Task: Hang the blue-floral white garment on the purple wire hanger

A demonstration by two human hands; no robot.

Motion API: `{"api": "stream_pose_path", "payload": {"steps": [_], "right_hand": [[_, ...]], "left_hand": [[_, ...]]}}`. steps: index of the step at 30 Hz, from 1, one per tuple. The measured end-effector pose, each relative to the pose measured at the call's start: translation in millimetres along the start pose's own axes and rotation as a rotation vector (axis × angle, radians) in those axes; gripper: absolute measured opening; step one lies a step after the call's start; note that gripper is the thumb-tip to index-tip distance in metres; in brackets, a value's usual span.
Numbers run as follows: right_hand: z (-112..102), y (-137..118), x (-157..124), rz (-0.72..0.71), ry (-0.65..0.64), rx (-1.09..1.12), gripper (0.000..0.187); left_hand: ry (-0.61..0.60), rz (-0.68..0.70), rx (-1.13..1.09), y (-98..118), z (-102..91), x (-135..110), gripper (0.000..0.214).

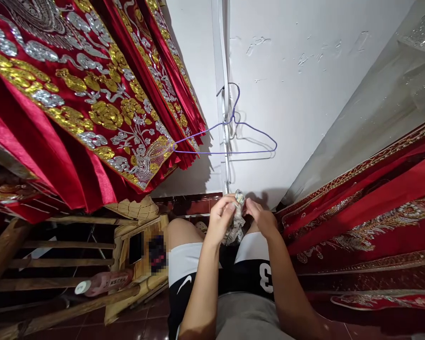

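Above my lap, my left hand (221, 215) pinches a bunched piece of light patterned cloth (236, 224) near its top, thumb and fingers closed on it. The cloth is crumpled and hangs down between my knees. My right hand (261, 218) is just to the right of the cloth, its thumb and fingertips drawn together close to the cloth's upper edge. Whatever those fingertips hold is too small to make out. Beyond both hands, a purple wire hanger (225, 152) hangs from a white metal rail (222, 56) against the wall.
Red garments with gold and silver sequins (106, 113) hang at the left. Red embroidered cloth (368, 222) and pale sheer fabric (368, 123) hang at the right. A bamboo chair (67, 219) stands at lower left, with a pink bottle (104, 282) on it.
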State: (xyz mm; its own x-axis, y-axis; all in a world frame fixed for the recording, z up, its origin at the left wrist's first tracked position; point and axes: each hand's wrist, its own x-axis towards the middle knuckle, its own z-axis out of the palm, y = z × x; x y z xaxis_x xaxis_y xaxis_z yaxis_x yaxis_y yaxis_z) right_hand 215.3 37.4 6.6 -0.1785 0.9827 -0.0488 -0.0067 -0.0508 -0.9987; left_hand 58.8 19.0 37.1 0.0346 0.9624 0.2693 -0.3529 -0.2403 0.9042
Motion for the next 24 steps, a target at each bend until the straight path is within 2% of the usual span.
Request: {"api": "stream_pose_path", "payload": {"steps": [3, 6, 9, 11, 13, 15, 17, 18, 20, 22, 24], "right_hand": [[13, -8, -4, 0.004, -0.186, 0.224, 0.075], [17, -22, -1, -0.031, -0.415, 0.184, 0.062], [9, -46, 11, -0.028, -0.564, -0.054, 0.046], [-1, -65, 24, -0.077, -0.51, -0.149, 0.025], [-12, -85, 40, -0.211, -0.377, -0.189, 0.01], [-22, -102, 58, -0.375, -0.203, -0.194, 0.022], [-28, -111, 80, -0.476, -0.045, -0.184, 0.045], [-29, -113, 93, -0.497, 0.022, -0.171, 0.049], [-28, -110, 118, -0.486, 0.099, -0.137, 0.042], [-24, -103, 140, -0.425, 0.116, -0.12, 0.03], [-21, -93, 154, -0.376, 0.1, -0.134, 0.023]], "left_hand": [[-0.04, 0.078, 0.221, 8, 5.7, -1, 0.027], [-0.041, 0.135, 0.358, 12, -3.7, 6, 0.027], [-0.074, 0.055, 0.31, 4, -26.2, 12, 0.05], [-0.184, -0.091, 0.322, -5, -44.8, 10, 0.056], [-0.351, -0.245, 0.494, -11, -63.5, 6, 0.057], [-0.461, -0.325, 0.801, -10, -80.6, 0, 0.05], [-0.485, -0.339, 1.097, 0, -95.5, -2, 0.041], [-0.484, -0.339, 1.201, 8, -101.7, -1, 0.037], [-0.502, -0.34, 1.329, 26, -111.6, 3, 0.034], [-0.495, -0.313, 1.398, 42, -118.0, 11, 0.035], [-0.419, -0.248, 1.395, 55, -122.0, 21, 0.032]]}}
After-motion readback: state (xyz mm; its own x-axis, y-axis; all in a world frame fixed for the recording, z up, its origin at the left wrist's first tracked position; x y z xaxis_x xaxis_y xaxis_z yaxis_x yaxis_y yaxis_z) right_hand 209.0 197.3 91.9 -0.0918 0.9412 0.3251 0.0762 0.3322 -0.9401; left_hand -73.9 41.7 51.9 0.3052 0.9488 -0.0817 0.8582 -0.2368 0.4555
